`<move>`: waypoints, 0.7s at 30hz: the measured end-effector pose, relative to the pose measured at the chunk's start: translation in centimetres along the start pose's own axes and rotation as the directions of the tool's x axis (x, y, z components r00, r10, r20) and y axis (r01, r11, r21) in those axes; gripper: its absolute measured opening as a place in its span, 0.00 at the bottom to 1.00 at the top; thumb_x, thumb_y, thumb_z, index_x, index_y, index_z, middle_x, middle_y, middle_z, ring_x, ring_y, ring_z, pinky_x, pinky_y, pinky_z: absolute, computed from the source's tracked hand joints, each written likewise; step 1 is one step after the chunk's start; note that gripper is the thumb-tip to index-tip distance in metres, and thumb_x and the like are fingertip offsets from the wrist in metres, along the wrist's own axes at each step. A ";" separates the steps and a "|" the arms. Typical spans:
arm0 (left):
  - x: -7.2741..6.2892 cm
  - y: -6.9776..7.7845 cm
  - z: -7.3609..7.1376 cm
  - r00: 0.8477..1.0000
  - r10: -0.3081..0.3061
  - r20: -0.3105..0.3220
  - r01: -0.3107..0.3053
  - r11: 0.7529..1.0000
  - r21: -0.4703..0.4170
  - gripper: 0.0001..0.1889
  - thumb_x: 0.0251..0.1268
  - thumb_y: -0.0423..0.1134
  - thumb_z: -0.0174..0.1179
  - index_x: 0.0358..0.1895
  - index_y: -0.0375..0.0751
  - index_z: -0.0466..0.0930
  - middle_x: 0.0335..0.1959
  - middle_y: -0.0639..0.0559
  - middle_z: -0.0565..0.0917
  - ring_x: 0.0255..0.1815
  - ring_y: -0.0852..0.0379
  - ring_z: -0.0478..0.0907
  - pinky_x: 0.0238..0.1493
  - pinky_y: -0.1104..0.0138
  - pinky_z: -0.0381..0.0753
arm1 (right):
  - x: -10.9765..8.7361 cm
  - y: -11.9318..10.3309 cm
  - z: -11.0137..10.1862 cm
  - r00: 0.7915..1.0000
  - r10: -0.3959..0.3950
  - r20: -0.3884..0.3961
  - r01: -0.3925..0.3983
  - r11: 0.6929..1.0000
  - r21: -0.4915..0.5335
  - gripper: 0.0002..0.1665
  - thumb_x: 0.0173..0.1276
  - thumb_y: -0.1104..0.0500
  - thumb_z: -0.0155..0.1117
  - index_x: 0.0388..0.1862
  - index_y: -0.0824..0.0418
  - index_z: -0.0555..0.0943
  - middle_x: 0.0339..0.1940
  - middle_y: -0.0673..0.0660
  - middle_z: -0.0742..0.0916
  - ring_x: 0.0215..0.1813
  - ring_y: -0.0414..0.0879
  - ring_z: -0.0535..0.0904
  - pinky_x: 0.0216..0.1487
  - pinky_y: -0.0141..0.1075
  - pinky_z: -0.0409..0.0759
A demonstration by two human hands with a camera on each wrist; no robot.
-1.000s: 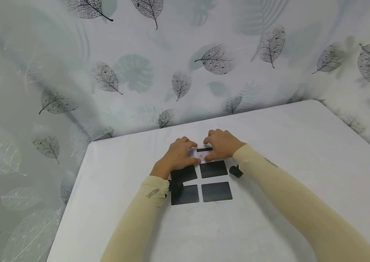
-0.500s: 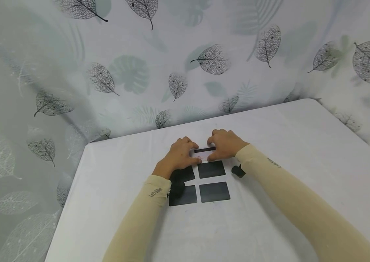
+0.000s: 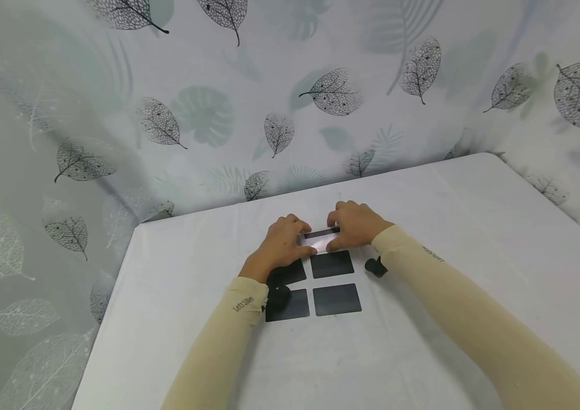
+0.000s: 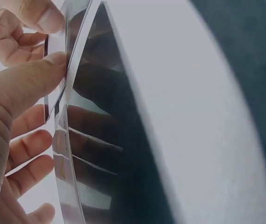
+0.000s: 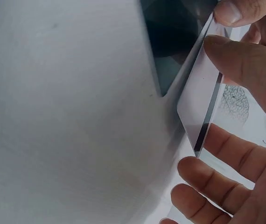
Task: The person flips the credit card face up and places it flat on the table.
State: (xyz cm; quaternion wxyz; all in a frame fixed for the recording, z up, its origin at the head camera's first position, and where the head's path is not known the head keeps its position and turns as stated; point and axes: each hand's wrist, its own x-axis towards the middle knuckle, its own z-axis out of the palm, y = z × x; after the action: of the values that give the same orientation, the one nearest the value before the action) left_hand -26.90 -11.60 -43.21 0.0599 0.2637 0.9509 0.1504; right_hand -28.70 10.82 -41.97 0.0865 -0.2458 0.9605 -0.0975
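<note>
In the head view a white card [image 3: 323,242] with a black stripe along its far edge lies between both hands. My left hand [image 3: 280,242] pinches its left end and my right hand [image 3: 356,225] grips its right end. The right wrist view shows the card [image 5: 199,88] tilted above the table, with my right thumb [image 5: 240,53] on its face and the other fingers behind. In the left wrist view my left thumb [image 4: 30,79] presses on the card's edge. A strip with small print [image 4: 62,149] runs below that thumb; whether it is another card I cannot tell.
Dark cards lie nearer in two rows: upper right [image 3: 332,265], lower right [image 3: 337,299], lower left [image 3: 297,304] and upper left [image 3: 290,274], the left ones partly hidden by the left arm. The white table [image 3: 413,353] meets a leaf-print curtain [image 3: 208,114] behind.
My right hand has shifted a little right, away from the left hand, so more of the white card shows. A pinkish patch on it no longer shows. The dark cards stay in place.
</note>
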 end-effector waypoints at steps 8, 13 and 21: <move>0.0 -0.1 0.3 1.000 0.015 -0.017 -0.015 1.000 0.017 0.28 0.67 0.54 0.70 0.65 0.43 0.82 0.62 0.44 0.79 0.61 0.46 0.75 0.65 0.50 0.73 | -0.2 -0.5 -0.4 1.000 -0.001 0.016 0.001 1.000 0.001 0.36 0.55 0.40 0.80 0.58 0.57 0.86 0.52 0.59 0.86 0.57 0.58 0.80 0.60 0.60 0.75; -0.1 -0.1 0.3 1.000 -0.001 -0.011 0.001 1.000 0.009 0.29 0.68 0.55 0.69 0.66 0.43 0.82 0.63 0.44 0.78 0.63 0.45 0.74 0.66 0.50 0.73 | -0.3 -0.8 -0.6 1.000 -0.019 0.016 0.020 1.000 -0.024 0.36 0.55 0.44 0.81 0.61 0.56 0.86 0.54 0.59 0.85 0.60 0.58 0.79 0.61 0.61 0.73; -0.3 0.2 0.1 1.000 -0.013 0.000 0.013 1.000 -0.027 0.30 0.68 0.56 0.68 0.67 0.43 0.79 0.64 0.44 0.78 0.64 0.44 0.73 0.67 0.50 0.73 | -0.5 -0.8 -0.7 0.999 -0.050 -0.006 0.049 0.995 -0.082 0.35 0.55 0.42 0.79 0.61 0.56 0.86 0.54 0.58 0.85 0.59 0.57 0.79 0.60 0.59 0.72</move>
State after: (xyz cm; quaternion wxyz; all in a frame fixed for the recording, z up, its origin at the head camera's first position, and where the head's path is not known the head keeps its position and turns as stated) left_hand -26.58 -11.57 -43.28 0.0645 0.2565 0.9506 0.1627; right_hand -28.09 10.45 -41.10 0.0702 -0.2725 0.9577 -0.0609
